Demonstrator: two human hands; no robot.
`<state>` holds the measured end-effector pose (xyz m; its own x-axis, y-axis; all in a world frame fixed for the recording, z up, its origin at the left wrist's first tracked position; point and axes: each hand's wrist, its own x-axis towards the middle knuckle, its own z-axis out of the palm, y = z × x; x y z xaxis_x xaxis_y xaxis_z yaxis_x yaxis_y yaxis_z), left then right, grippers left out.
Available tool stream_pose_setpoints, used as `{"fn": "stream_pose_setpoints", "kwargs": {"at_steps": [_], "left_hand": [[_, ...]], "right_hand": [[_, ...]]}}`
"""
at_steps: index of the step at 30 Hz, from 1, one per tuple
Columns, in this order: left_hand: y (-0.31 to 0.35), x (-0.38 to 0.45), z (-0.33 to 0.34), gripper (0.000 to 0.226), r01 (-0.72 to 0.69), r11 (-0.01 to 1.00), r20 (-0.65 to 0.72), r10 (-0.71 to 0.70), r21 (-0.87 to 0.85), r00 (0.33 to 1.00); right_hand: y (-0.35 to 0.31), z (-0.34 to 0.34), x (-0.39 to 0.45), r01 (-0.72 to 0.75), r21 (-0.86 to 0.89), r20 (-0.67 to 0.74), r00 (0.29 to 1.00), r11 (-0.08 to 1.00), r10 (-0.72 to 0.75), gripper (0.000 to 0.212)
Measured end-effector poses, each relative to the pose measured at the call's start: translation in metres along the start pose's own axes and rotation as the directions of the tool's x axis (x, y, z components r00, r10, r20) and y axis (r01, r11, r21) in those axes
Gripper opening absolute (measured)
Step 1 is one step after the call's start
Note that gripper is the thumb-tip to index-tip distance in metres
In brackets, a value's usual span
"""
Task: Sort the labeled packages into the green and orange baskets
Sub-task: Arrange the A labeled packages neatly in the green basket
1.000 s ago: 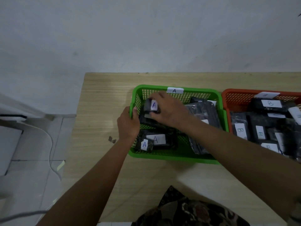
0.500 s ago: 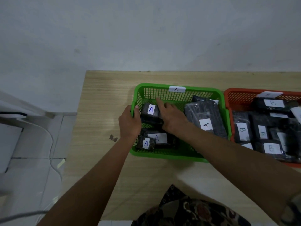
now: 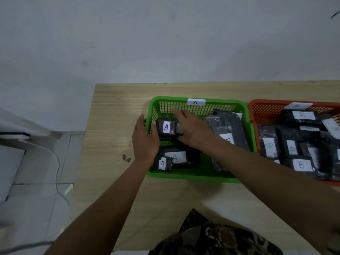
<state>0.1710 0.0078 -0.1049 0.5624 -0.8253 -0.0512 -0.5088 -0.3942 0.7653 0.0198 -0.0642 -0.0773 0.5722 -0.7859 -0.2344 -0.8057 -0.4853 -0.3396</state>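
Green basket (image 3: 200,175): bright green mesh, white tag lettered A. Orange basket (image 3: 266,105): orange mesh. Packages (image 3: 228,126): black wrap, white labels; A in blue ink, B in darker ink. Tabletop (image 3: 114,111): pale wood grain. Wall (image 3: 165,37): plain grey-white. Garment (image 3: 217,240): dark brown-and-black mottled pattern. Cable (image 3: 58,168): white.

The wooden table (image 3: 114,115) is carrying a green basket (image 3: 193,176) beside an orange basket (image 3: 265,105), plus a small dark scrap (image 3: 126,158).
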Motion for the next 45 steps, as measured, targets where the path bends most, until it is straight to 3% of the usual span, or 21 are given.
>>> {"fn": "stream_pose_setpoints", "kwargs": {"at_steps": [4, 6, 8, 11, 14, 17, 19, 22, 26, 30, 33, 36, 40, 43, 45], "left_hand": [[0.014, -0.010, 0.001, 0.044, -0.238, 0.955, -0.081, 0.255, 0.177, 0.964], [0.024, -0.015, 0.007, 0.039, -0.332, 0.924, -0.053, 0.347, 0.188, 0.936], [0.040, -0.023, 0.017, 0.033, -0.388, 0.915, 0.015, 0.389, 0.109, 0.921], [0.060, -0.043, 0.035, 0.031, -0.423, 0.906, 0.163, 0.413, 0.029, 0.896], [0.072, -0.061, 0.057, 0.043, -0.219, 0.975, 0.408, 0.212, -0.031, 0.888], [0.076, -0.073, 0.069, 0.022, 0.121, 0.983, 0.556, -0.026, -0.136, 0.831], [0.075, -0.075, 0.071, 0.016, 0.253, 0.948, 0.573, -0.101, -0.192, 0.814], [0.074, -0.069, 0.063, 0.032, 0.393, 0.872, 0.562, -0.175, -0.293, 0.808], [0.078, -0.052, 0.035, 0.026, 0.434, 0.765, 0.498, -0.173, -0.476, 0.850], [0.082, -0.037, 0.017, 0.017, 0.327, 0.798, 0.332, -0.169, -0.506, 0.928], [0.082, -0.038, 0.015, 0.028, 0.259, 0.851, 0.284, -0.137, -0.457, 0.949], [0.079, -0.042, 0.018, 0.033, 0.220, 0.884, 0.269, -0.112, -0.413, 0.957], [0.076, -0.044, 0.020, 0.035, 0.129, 0.938, 0.240, -0.051, -0.322, 0.969], [0.076, -0.043, 0.021, 0.031, 0.093, 0.951, 0.246, -0.018, -0.295, 0.969], [0.076, -0.043, 0.023, 0.024, 0.066, 0.960, 0.255, 0.006, -0.272, 0.967]], "right_hand": [[0.017, -0.019, -0.034, -0.003, 0.106, -0.347, 0.937, 0.994, 0.040, 0.057], [0.035, -0.027, -0.053, -0.065, 0.133, -0.448, 0.886, 0.989, 0.118, 0.046], [0.056, -0.034, -0.071, -0.162, 0.128, -0.470, 0.859, 0.979, 0.203, 0.044], [0.081, -0.035, -0.092, -0.305, 0.104, -0.349, 0.880, 0.947, 0.321, 0.052], [0.092, -0.032, -0.101, -0.368, 0.205, -0.208, 0.889, 0.907, 0.408, 0.066], [0.092, -0.032, -0.102, -0.411, 0.381, -0.147, 0.857, 0.828, 0.494, 0.082], [0.092, -0.034, -0.100, -0.366, 0.477, -0.166, 0.856, 0.799, 0.491, 0.073], [0.091, -0.043, -0.096, -0.260, 0.622, -0.204, 0.857, 0.739, 0.473, 0.046], [0.094, -0.058, -0.085, -0.184, 0.852, -0.092, 0.869, 0.491, 0.487, 0.039], [0.101, -0.054, -0.076, -0.267, 0.676, -0.147, 0.864, 0.686, 0.482, 0.031], [0.107, -0.037, -0.076, -0.381, 0.423, 0.009, 0.909, 0.822, 0.417, 0.036], [0.105, -0.020, -0.083, -0.309, 0.255, 0.144, 0.949, 0.916, 0.280, 0.053], [0.103, -0.002, -0.094, -0.183, -0.034, 0.189, 0.964, 0.983, 0.186, 0.054], [0.103, -0.006, -0.095, -0.123, -0.084, 0.335, 0.931, 0.989, 0.144, 0.056], [0.104, -0.015, -0.091, -0.163, -0.053, 0.443, 0.880, 0.985, 0.170, 0.062]]}}
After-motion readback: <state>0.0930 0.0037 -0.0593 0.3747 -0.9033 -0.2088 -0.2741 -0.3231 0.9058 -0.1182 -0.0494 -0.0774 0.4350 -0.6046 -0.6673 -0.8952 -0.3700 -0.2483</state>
